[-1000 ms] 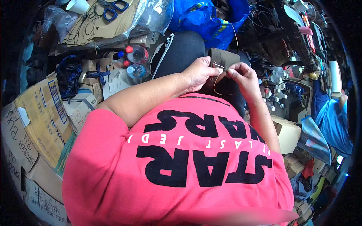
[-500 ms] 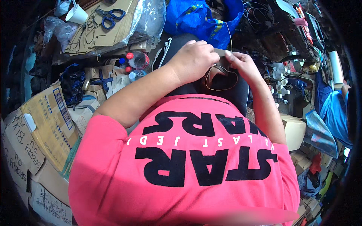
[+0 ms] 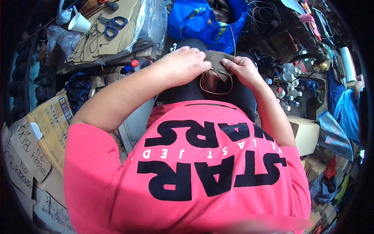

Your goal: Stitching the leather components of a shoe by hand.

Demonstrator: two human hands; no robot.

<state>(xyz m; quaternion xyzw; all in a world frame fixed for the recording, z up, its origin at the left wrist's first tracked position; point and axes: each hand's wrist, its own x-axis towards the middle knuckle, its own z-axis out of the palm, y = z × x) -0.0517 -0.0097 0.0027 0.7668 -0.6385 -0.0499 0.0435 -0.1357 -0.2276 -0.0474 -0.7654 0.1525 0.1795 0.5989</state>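
So we've got a brown piece [image 3: 219,61] up over our lap [image 3: 180,92], with a thin cord [image 3: 216,93] hanging off its near edge in a loose loop; our right hand [image 3: 244,71] holds it, thumb flat on top and the other fingers mostly out of sight; our left hand [image 3: 183,64] is at the opposite edge with its fingers curled close together, though from up here we honestly can't tell whether they're pinching the piece, the cord or both.

If we're reading the step right, it's drawing cord through the edge; to do that well we'd let the right thumb pin the piece flat, pull evenly with the left, and watch that the loop closes without twisting (loose loops love to snarl). A strand also stands up behind the right hand toward the blue bag [image 3: 189,24]; we'd give it slack so it doesn't catch.

As for the surface, it's just dark trousers, soft and sloping, so the hands do all the steadying; around us it's a packed room: scissors [image 3: 110,25] and a white cup [image 3: 80,23] on a stack of cardboard sheets [image 3: 120,43] up left, cartons [image 3: 50,128] lower down, small bottles [image 3: 289,80] and a pale box [image 3: 305,136] to the right.
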